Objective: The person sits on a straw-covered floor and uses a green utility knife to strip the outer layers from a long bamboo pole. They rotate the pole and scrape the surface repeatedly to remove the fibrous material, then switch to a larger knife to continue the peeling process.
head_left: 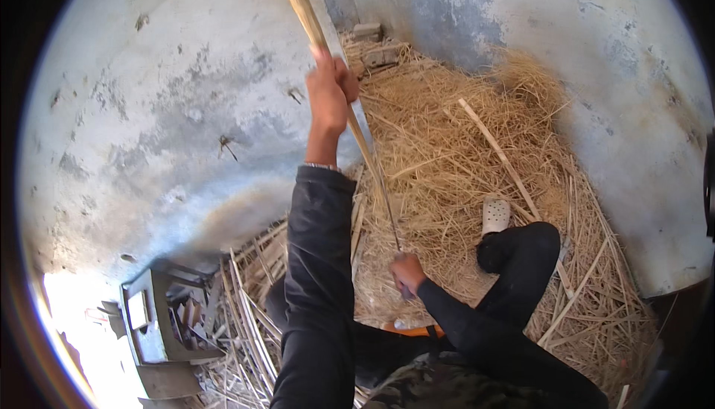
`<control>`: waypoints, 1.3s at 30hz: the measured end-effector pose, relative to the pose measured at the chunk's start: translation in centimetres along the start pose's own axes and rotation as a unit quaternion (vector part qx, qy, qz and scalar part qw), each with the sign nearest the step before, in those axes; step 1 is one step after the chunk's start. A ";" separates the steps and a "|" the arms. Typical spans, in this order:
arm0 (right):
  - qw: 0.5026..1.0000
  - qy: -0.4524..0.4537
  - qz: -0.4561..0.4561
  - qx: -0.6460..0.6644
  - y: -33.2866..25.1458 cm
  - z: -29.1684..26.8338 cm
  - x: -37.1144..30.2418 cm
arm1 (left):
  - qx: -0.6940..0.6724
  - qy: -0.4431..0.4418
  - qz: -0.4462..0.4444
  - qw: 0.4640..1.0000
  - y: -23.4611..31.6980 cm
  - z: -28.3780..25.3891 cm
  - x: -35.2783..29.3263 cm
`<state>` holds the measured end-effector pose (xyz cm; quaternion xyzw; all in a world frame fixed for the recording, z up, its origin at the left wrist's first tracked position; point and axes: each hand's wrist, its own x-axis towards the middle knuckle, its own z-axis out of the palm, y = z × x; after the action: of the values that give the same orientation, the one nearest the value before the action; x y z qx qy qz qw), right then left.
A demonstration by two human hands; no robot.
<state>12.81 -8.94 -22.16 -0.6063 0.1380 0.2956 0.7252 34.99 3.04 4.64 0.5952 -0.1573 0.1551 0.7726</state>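
My left hand (pixel 331 90) is raised and closed around a long, pale split bamboo strip (pixel 300 3). The strip slants from the top of the view down towards my right hand (pixel 407 273). That hand is a fist low in front of my body, wrapped around the dark handle of a knife (pixel 392 219). Its long thin blade points up and lies along the lower part of the strip; whether the edge is in the bamboo, I cannot tell. Something orange (pixel 413 329) shows at my lap, partly hidden.
Loose straw and shavings (pixel 439 178) cover the floor, with a long flat strip (pixel 499 148) across them. A light clog (pixel 495 217) is on my foot. Weathered walls (pixel 186 74) rise on both sides. Bamboo strips (pixel 249 308) and an open cabinet (pixel 149 319) stand at lower left.
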 end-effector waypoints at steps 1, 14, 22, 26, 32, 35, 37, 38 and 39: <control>0.999 -0.035 0.024 -0.003 -0.3 -0.3 0.9 | 0.053 0.019 0.008 0.998 -0.9 -0.8 0.6; 0.959 -0.195 0.089 0.186 -9.4 -2.7 -4.5 | -0.007 -0.092 0.124 0.988 11.7 5.5 -1.1; 0.892 -0.284 0.137 0.324 -5.5 -3.6 -1.7 | -0.022 -0.036 0.040 0.998 3.0 4.0 -2.0; 0.898 -0.280 0.124 0.316 -5.9 -3.7 -1.6 | 0.009 -0.019 0.059 0.998 3.2 4.9 -1.6; 0.750 -0.407 0.114 0.509 -4.0 -4.3 -0.9 | -0.088 -0.016 0.003 0.996 3.3 4.9 -1.7; 0.700 -0.423 0.073 0.570 -2.8 -3.5 -1.1 | -0.069 0.022 0.033 0.997 3.8 3.9 -1.8; 0.770 -0.353 0.063 0.527 -3.0 -3.6 -1.2 | -0.062 0.029 0.041 0.997 3.8 3.2 -1.6; 0.830 -0.306 0.066 0.462 -3.5 -3.3 -1.9 | -0.053 0.032 0.043 0.997 3.9 2.6 -1.8; 0.882 -0.254 0.068 0.390 -4.7 -3.3 -2.9 | -0.040 0.024 0.045 0.998 3.8 2.0 -1.9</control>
<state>13.88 -13.29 -17.53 -0.1675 0.0938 0.4102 0.8915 31.50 1.94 7.63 0.5521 -0.1713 0.1981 0.7916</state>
